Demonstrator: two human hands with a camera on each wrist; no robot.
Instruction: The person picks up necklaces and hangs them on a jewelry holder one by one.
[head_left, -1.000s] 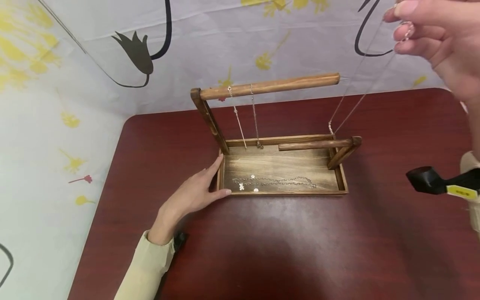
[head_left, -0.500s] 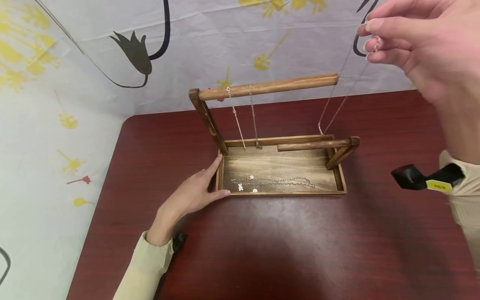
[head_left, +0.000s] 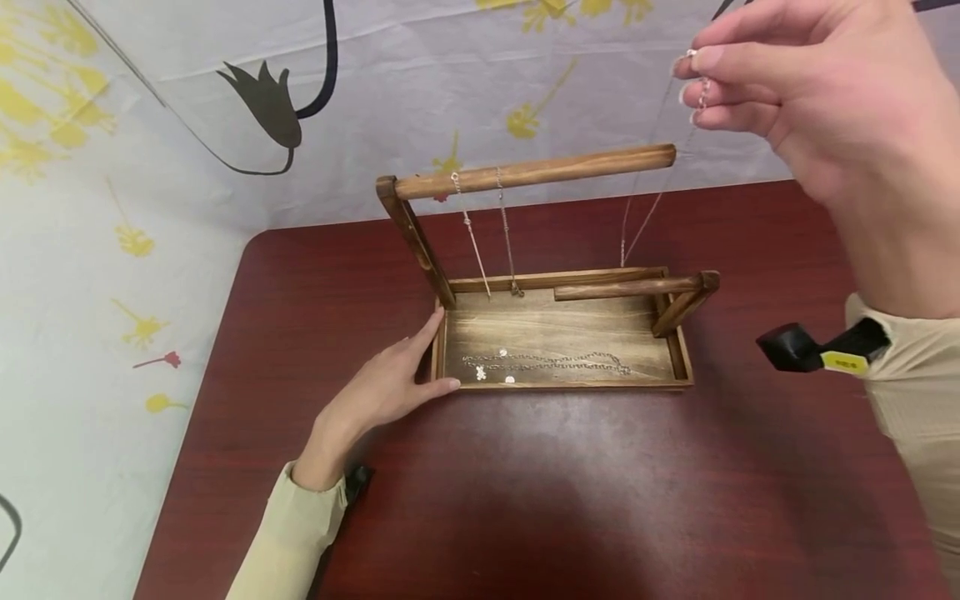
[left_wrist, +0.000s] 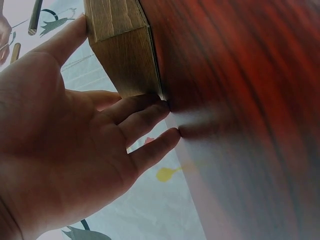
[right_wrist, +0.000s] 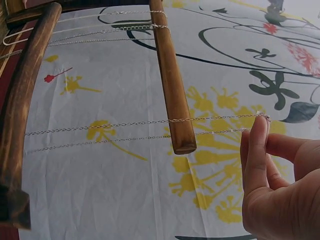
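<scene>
My right hand (head_left: 817, 108) pinches one end of a thin silver necklace (right_wrist: 225, 117) between thumb and fingertips, high at the upper right. Its two strands hang in a long loop by the free end of the stand's upper bar (head_left: 570, 165). In the right wrist view one strand crosses in front of that bar and the other passes behind. With fairly straight fingers, my left hand (head_left: 382, 383) rests against the left end of the wooden jewelry stand's tray (head_left: 577, 386). Two other necklaces, one (head_left: 473, 233) beside another (head_left: 507, 237), hang from the upper bar's left part.
A lower, shorter bar (head_left: 622, 290) juts leftward from a right-hand post (head_left: 682, 312). Inside the tray lie a chain (head_left: 570, 365) and a few small silver pieces (head_left: 481, 373). The stand sits on a dark red table (head_left: 585, 492), with a patterned cloth (head_left: 187, 250) behind.
My right hand has moved left with the necklace, bringing its strands from right of the upper bar's tip to that tip. The left hand stays on the tray.
</scene>
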